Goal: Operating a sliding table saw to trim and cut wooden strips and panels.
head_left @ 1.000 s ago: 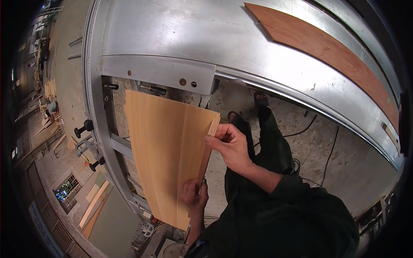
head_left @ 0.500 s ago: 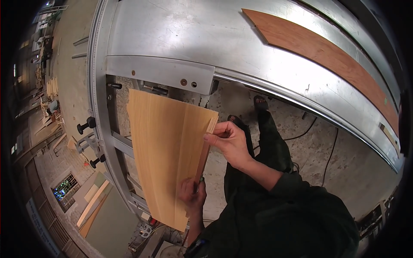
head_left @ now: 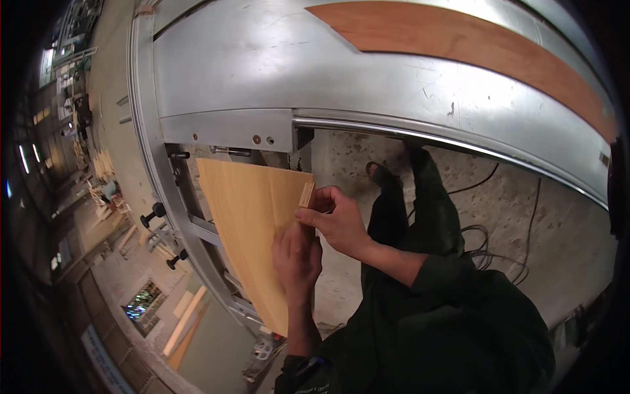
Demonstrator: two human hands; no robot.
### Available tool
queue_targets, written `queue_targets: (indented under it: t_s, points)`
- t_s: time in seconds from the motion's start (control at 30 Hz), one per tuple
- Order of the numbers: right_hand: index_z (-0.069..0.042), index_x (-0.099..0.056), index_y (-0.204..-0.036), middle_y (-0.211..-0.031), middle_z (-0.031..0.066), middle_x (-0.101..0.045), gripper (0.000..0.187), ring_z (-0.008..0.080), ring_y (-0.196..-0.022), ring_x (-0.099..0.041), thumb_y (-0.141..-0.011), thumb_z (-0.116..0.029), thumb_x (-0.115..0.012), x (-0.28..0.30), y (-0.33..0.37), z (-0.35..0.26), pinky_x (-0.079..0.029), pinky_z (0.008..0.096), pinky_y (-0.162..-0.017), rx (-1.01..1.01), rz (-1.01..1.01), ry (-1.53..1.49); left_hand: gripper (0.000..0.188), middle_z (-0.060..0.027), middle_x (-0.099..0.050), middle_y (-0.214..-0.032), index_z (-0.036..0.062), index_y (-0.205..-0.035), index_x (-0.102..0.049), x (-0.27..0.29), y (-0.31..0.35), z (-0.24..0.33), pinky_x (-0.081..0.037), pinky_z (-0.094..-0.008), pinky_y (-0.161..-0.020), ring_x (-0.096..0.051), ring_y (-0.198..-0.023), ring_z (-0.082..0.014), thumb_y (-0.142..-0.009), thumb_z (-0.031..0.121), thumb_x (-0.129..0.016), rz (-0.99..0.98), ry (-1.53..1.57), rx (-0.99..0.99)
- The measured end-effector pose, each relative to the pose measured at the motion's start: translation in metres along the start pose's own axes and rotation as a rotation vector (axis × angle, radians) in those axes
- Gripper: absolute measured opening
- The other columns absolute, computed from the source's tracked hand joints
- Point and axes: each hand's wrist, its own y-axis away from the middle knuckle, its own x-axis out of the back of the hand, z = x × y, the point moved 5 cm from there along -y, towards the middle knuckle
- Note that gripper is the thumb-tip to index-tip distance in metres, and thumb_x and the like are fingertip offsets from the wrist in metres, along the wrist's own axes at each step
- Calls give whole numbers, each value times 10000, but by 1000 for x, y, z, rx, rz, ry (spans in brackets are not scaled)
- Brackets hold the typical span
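A light yellow wood-veneer panel [head_left: 236, 217] extends from the metal table's near edge down toward me. At its upper right edge is a narrow wood strip [head_left: 307, 195], its layered end showing. My right hand [head_left: 340, 223] pinches this strip between thumb and fingers, just below that end. Close by on the left, my left hand [head_left: 297, 256] is closed with curled fingers, partly over the panel's right edge. Whatever it grips is hidden by the fingers. Both hands nearly touch, and they cover the lower part of the strip.
A silver metal machine table [head_left: 262, 72] spans the top, with a reddish-brown board [head_left: 446, 33] lying on it. A metal frame rail [head_left: 146, 118] with black knobs [head_left: 153, 214] runs down the left. Cables [head_left: 485, 240] lie on the concrete floor [head_left: 499, 210] near my feet.
My left hand has moved up along the panel's right edge, close to my right hand. The right hand keeps its pinch. The view has shifted, and the panel appears turned slightly.
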Motion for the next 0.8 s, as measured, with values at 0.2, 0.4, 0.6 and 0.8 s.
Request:
queue_targets:
  t_s: [0.2,0.4,0.6,0.8]
  points:
    - [25,-649,-1201,-1090,59,-736,340,114,-1000,-688,-974,-160,-821,8,-15,34,-579,303,-904,-19,-129,-327,655,-179,-719,-1010,-22,-1446,-608,-13,-17,14,-577,-480,-815,-687,-899,-406,-820,-13,-800,39,-166,-176]
    - [29,-745,-1214,-1060,48,-770,248,88,-960,-684,-976,-42,-747,6,-28,67,-567,290,-835,132,-173,-517,703,-203,-695,-1031,-29,-1471,-588,-24,-8,6,-555,-469,-758,-654,-852,-390,-820,24,-846,14,-248,-112]
    - [44,-784,-1089,-935,90,-794,189,99,-864,-701,-919,-39,-788,-1,-24,62,-575,303,-778,92,-25,-509,765,-106,-666,-1084,-28,-1597,-505,-23,-2,-3,-553,-310,-840,-682,-947,-202,-901,-13,-822,-4,-262,-82]
    - [45,-780,-1049,-937,96,-796,165,107,-855,-707,-905,-36,-786,-2,-27,60,-577,314,-773,48,-38,-468,770,-88,-642,-1062,-19,-1609,-494,-22,0,-11,-557,-296,-823,-678,-936,-179,-912,-9,-821,-21,-245,-12]
